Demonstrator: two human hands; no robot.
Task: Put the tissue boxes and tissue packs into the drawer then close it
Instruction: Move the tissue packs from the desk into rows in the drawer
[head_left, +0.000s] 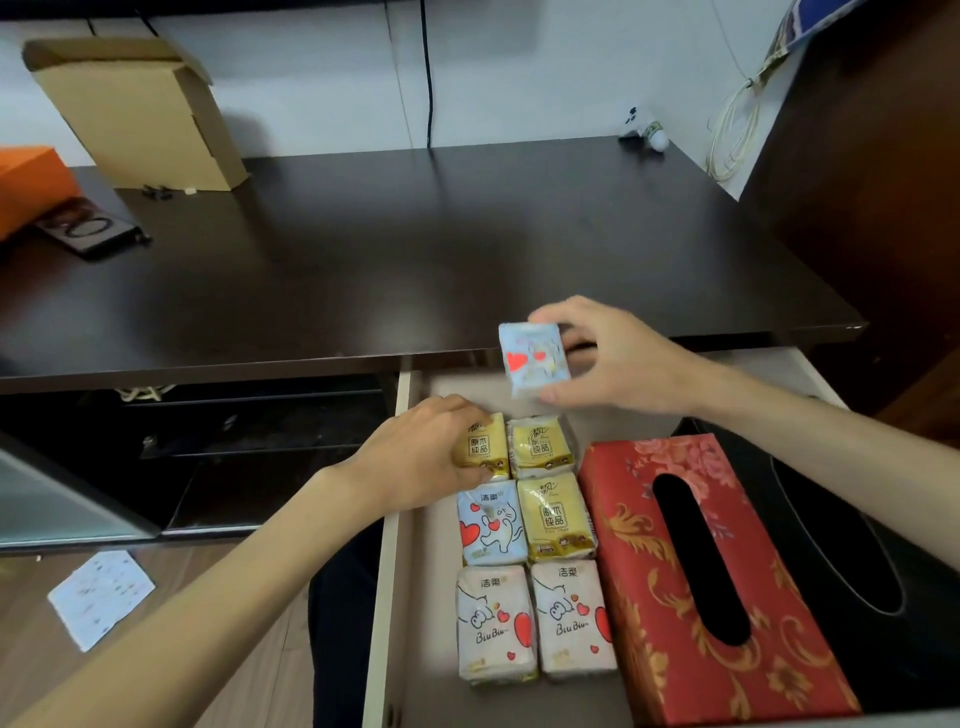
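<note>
The drawer (387, 582) stands pulled out under the dark desk. Inside it lie several tissue packs in two columns: yellow packs (540, 448) at the back, a blue heart pack (491, 522) beside another yellow one, and two pink packs (571, 618) at the front. A red floral tissue box (644, 545) lies to their right, with a black tissue box (852, 571) beyond it. My left hand (415, 457) grips the back-left yellow pack (483, 441) in the drawer. My right hand (618, 358) holds a blue heart pack (532, 358) above the drawer's back.
The dark desk top (415, 249) carries a cardboard box (135, 114) at the back left, an orange box (31, 182) and a phone (88, 228) at the left. A dark cabinet (883, 182) stands on the right. A paper (101, 597) lies on the floor.
</note>
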